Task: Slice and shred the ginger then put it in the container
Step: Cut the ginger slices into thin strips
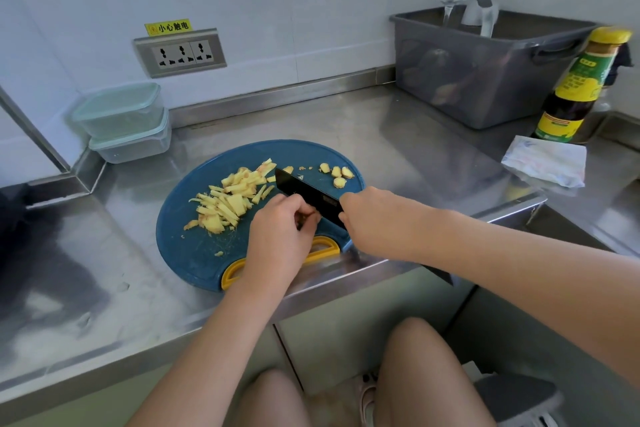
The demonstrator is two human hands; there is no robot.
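Ginger (228, 199) lies cut on a round blue cutting board (180, 253). One loose heap of pale yellow strips and slices spreads over the board's left and middle part. Four small knobbly chunks (339, 182) sit apart near the far right rim, and one more bit lies just beside the tip of the blade.

One knife (304, 192), with a broad black blade, stands edge-down on the board between the heap and the chunks. The left hand (280, 236) rests on the board right against the blade's near side. Its fingers are curled down and pinch a small ginger piece (304, 219), which they mostly hide. The right hand (367, 215) is clenched round the knife's handle, and the handle itself is covered by the fingers.

The board has one yellow handle loop (325, 248) at its near edge, partly under the left wrist. It sits near the front of a steel surface (398, 135).

Two clear lidded containers (121, 107) stand stacked one on the other in the far left corner, well apart from the ginger. On the wall beside them is one socket panel (180, 52) with three outlets, under a yellow label (168, 27).

At the far right stand one grey bin (485, 80) and one dark sauce bottle (575, 90) with a yellow cap. Near the bottle lies one folded white cloth (543, 165).
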